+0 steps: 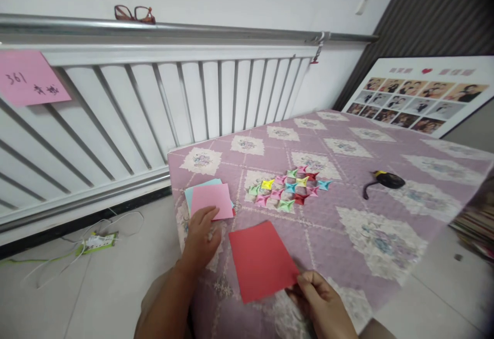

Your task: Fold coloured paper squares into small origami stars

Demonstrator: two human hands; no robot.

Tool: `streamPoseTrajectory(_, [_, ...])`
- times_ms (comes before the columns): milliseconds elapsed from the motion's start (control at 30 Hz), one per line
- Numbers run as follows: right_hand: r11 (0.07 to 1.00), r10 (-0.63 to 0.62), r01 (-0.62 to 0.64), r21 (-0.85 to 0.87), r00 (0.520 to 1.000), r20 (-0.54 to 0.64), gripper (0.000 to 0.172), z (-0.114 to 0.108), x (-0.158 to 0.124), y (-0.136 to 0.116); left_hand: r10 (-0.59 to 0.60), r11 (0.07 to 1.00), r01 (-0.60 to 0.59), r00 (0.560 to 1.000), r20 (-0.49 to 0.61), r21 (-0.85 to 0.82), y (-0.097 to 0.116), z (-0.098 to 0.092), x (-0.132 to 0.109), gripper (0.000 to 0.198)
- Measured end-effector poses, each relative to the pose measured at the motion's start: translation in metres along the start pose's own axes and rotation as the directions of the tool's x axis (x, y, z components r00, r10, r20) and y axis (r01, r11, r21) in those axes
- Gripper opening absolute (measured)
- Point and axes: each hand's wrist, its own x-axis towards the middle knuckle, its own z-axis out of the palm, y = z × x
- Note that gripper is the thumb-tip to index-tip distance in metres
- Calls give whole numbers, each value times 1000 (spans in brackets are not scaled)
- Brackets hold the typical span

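A square sheet of red paper (pixel 261 263) is pinched at its lower right corner between the thumb and fingers of my right hand (pixel 317 298). My left hand (pixel 201 238) rests its fingertips on the near edge of a pink paper sheet (pixel 208 196), thumb held apart. That sheet tops a small stack, with light blue paper (pixel 189 197) showing behind it and a bit of red at its right corner. Beyond the red sheet, several small folded paper stars (pixel 290 188) in pink, green, yellow, blue and red lie grouped in rows.
A floral purple tablecloth (pixel 328 236) covers the table. To the right lies a black object (pixel 389 179) with a curved end. A white radiator (pixel 231 94) lines the wall, eyeglasses (pixel 135 15) on the pipe above. A photo board (pixel 420 97) leans at the back; a power strip (pixel 98 242) lies on the floor.
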Motion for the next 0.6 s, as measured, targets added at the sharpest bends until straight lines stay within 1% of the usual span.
streamPoseTrajectory(33, [999, 29, -29, 37, 1000, 6, 35, -7, -7, 1, 28, 999, -27, 999, 28, -20, 9, -4, -13, 42])
streamPoseTrajectory(67, [996, 51, -52, 68, 999, 10, 36, -13, -14, 2, 86, 995, -81, 993, 80, -61, 20, -5, -28, 43])
streamPoseTrajectory(100, [993, 68, -69, 94, 998, 15, 36, -18, -19, 3, 138, 988, -127, 980, 144, -83, 31, -5, -44, 51])
streamPoseTrajectory(133, [989, 82, -84, 120, 996, 22, 36, -22, -24, 4, 206, 977, -190, 956, 209, -95, 42, -3, -61, 64])
streamPoseTrajectory(167, [984, 94, -97, 148, 995, 27, 35, -24, -28, 4, 260, 966, -248, 928, 267, -80, 52, 2, -78, 77])
streamPoseTrajectory(200, [978, 107, -112, 178, 994, 38, 35, -26, -31, 5, 295, 954, -294, 901, 318, -51, 62, 8, -93, 84])
streamPoseTrajectory(267, [962, 138, -149, 229, 988, 64, 36, -28, -37, 8, 313, 940, -341, 876, 368, 14, 77, 21, -114, 83])
streamPoseTrajectory(300, [956, 148, -160, 246, 987, 67, 37, -29, -39, 9, 277, 945, -321, 883, 378, 57, 82, 27, -121, 76])
streamPoseTrajectory(367, [958, 144, -153, 243, 988, 54, 38, -32, -43, 13, 230, 951, -288, 900, 370, 110, 87, 35, -125, 49])
streamPoseTrajectory(400, [968, 129, -134, 212, 991, 39, 38, -34, -44, 15, 215, 955, -273, 908, 361, 118, 88, 37, -125, 38])
streamPoseTrajectory(433, [981, 103, -107, 161, 994, 30, 38, -38, -44, 16, 209, 958, -264, 912, 353, 114, 88, 37, -124, 34])
streamPoseTrajectory(500, [999, 9, -10, 32, 1000, 21, 37, -50, -42, 17, 198, 965, -244, 917, 346, 93, 88, 32, -124, 34])
streamPoseTrajectory(533, [998, -55, 56, -29, 998, 23, 36, -57, -40, 17, 188, 970, -229, 919, 347, 81, 89, 28, -125, 35])
streamPoseTrajectory(600, [975, -198, 197, -107, 980, 3, 38, -71, -38, 16, 156, 980, -188, 924, 350, 61, 92, 17, -131, 34])
